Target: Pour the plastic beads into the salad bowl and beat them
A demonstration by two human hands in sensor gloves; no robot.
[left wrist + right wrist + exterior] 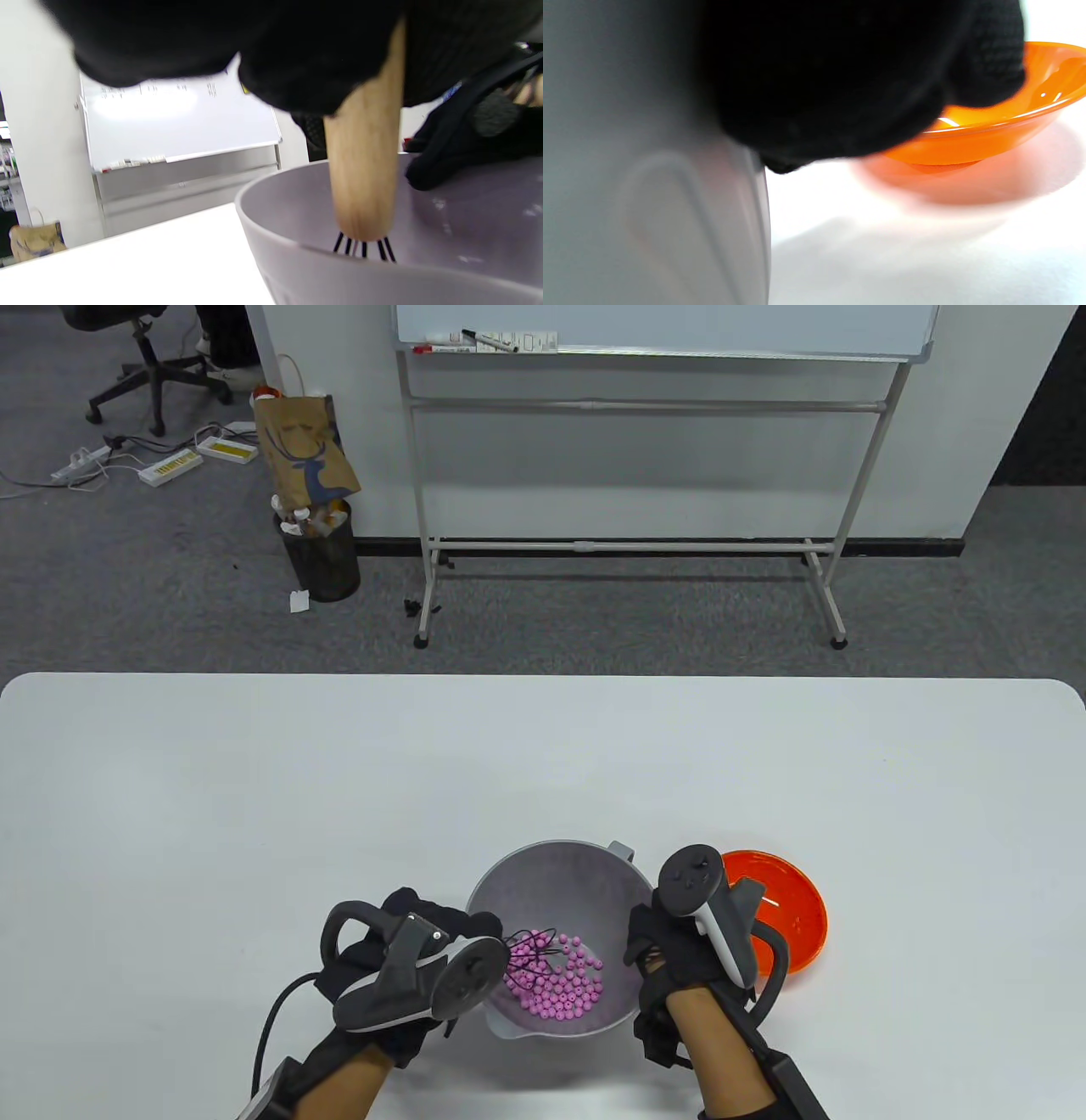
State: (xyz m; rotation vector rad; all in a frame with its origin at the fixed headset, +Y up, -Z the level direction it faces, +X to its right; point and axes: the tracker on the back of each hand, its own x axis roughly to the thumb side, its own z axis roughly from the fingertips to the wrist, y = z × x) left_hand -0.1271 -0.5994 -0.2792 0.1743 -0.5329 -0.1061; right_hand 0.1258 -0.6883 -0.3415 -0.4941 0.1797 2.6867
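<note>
No writing is legible. Your left hand grips the whisk in the salad bowl near the table's front edge, over the beads; your right hand clasps its rim.

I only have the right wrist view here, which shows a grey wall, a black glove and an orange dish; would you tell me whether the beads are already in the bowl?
Observer: Yes, the pink beads lie in the grey salad bowl.
Operator: Is a whisk in play?
Observer: The left hand grips a whisk by its wooden handle; the black wires reach into the beads.
Operator: And the right hand?
Observer: The right hand rests against the bowl's right rim. The orange dish beside it looks empty.
</note>
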